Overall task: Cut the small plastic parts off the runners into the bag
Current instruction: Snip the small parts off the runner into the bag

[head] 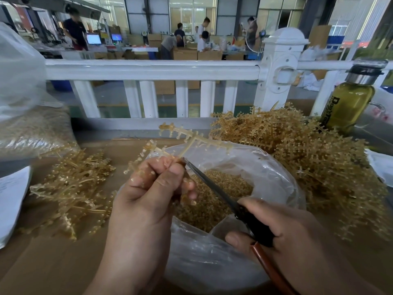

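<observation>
My left hand [153, 188] grips a translucent amber runner [191, 139] by its stem, its branches with small parts fanning up over the clear plastic bag [276, 179]. My right hand [282, 228] holds black-handled scissors [214, 188], the blade tips touching the runner stem beside my left fingers. Inside the open bag lies a heap of cut amber parts [214, 194]. A large pile of runners [308, 154] sits at the right, a smaller pile of runners [74, 188] at the left.
A white railing [153, 71] runs across behind the brown table [53, 262]. A green bottle [350, 99] stands at the far right. A filled plastic bag [27, 124] rests at the left, white paper [10, 201] below it. People work in the background.
</observation>
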Action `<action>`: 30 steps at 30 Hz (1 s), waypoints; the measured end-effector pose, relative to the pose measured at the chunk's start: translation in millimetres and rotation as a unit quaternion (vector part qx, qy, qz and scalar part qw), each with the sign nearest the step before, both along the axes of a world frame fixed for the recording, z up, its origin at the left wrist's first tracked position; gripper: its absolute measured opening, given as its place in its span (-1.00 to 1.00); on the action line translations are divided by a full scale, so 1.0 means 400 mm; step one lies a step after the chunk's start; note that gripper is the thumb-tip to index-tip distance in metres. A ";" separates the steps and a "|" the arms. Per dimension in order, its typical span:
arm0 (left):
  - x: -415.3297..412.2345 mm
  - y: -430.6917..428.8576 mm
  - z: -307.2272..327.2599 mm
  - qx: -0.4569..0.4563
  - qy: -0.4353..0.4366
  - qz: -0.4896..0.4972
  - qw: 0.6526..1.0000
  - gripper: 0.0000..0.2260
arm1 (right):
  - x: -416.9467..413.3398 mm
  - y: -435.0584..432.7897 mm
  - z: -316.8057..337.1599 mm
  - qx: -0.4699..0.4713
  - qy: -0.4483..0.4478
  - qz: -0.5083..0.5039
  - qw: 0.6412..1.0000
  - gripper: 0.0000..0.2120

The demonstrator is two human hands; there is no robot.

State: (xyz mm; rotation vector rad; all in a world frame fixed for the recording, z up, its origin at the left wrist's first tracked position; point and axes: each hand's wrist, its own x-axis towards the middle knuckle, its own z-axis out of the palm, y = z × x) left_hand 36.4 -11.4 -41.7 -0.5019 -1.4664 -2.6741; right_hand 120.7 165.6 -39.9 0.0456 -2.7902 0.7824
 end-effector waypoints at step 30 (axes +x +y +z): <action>-0.002 -0.005 0.006 0.013 -0.034 -0.018 0.999 -0.87 | 0.003 -0.002 0.007 0.037 0.004 -0.008 0.999 -0.54</action>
